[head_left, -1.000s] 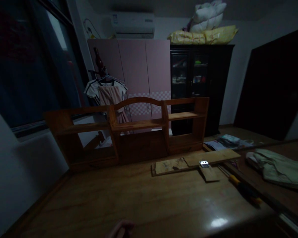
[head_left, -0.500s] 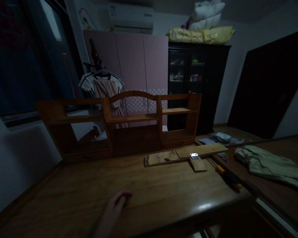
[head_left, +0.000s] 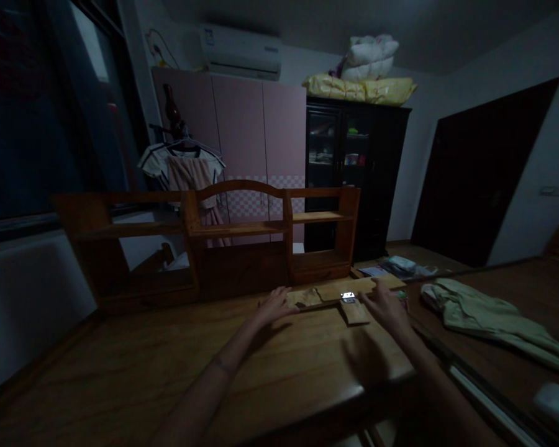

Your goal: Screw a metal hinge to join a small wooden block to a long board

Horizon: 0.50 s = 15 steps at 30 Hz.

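A long wooden board [head_left: 328,290] with a chipped, torn left part lies on the wooden desk [head_left: 168,347]. A shiny metal hinge [head_left: 348,297] joins it to a short wooden piece [head_left: 354,313] that sticks out toward me. My left hand [head_left: 274,305] is at the board's left end, fingers stretched out. Over the right part of the board is my right hand [head_left: 386,307], thumb and fingers apart, just right of the hinge. Whether either hand touches the wood I cannot tell. My right arm hides the area where the screwdriver lay.
A wooden shelf unit [head_left: 289,248] stands along the desk's back edge. Right of the desk, a light green garment [head_left: 479,310] lies on a brown surface. Papers and bags [head_left: 403,267] lie beyond the board. A pink wardrobe [head_left: 237,124] and a black cabinet [head_left: 384,180] stand behind.
My left hand has moved forward from the desk's front to the board's left end. My right hand has come into view over the board's right part. The camera view has shifted.
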{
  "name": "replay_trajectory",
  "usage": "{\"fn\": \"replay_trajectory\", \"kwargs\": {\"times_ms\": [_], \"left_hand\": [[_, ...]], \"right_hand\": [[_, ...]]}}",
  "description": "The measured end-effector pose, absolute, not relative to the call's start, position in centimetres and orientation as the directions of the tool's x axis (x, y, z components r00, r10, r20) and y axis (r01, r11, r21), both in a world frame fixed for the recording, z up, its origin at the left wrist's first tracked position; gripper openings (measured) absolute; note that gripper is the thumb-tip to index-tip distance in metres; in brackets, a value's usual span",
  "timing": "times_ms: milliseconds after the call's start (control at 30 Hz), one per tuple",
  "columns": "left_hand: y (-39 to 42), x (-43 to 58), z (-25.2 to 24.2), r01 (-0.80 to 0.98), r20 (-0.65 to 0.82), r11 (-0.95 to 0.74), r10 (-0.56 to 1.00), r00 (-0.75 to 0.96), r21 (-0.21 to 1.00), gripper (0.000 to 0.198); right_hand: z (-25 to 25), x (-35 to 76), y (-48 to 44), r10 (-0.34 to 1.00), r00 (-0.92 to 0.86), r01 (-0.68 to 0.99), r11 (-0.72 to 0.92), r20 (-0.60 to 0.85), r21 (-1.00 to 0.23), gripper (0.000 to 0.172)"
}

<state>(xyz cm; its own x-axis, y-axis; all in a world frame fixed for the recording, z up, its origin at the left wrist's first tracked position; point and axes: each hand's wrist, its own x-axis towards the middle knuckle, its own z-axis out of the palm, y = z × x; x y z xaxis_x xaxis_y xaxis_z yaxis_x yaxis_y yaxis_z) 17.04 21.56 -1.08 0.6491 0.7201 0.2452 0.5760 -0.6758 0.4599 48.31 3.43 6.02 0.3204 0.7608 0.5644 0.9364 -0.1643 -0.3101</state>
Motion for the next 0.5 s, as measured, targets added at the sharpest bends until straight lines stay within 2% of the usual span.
{"fn": "replay_trajectory", "kwargs": {"times_ms": [100, 200, 333, 500], "left_hand": [[22.6, 20.7, -1.5, 0.551, 0.256, -0.704, 0.691, 0.676, 0.448, 0.096], [22.8, 23.8, -2.2, 0.516, 0.281, -0.733, 0.66, 0.697, 0.443, 0.099], [23.3, 27.2, -3.4, 0.498, 0.319, -0.751, 0.645, 0.695, 0.433, 0.101], [24.7, 29.5, -4.5, 0.501, 0.34, -0.738, 0.662, 0.668, 0.452, 0.106]], "right_hand": [[0.9, 50.1, 5.2, 0.769, 0.351, 0.936, -0.268, 0.534, -0.229, 0.045], [-1.1, 51.8, 4.3, 0.767, 0.354, 0.932, -0.334, 0.535, -0.138, 0.033], [-2.8, 54.4, 1.8, 0.793, 0.314, 0.94, -0.335, 0.521, -0.057, 0.025], [-6.6, 57.7, -0.6, 0.794, 0.265, 0.951, -0.309, 0.546, -0.013, 0.031]]}}
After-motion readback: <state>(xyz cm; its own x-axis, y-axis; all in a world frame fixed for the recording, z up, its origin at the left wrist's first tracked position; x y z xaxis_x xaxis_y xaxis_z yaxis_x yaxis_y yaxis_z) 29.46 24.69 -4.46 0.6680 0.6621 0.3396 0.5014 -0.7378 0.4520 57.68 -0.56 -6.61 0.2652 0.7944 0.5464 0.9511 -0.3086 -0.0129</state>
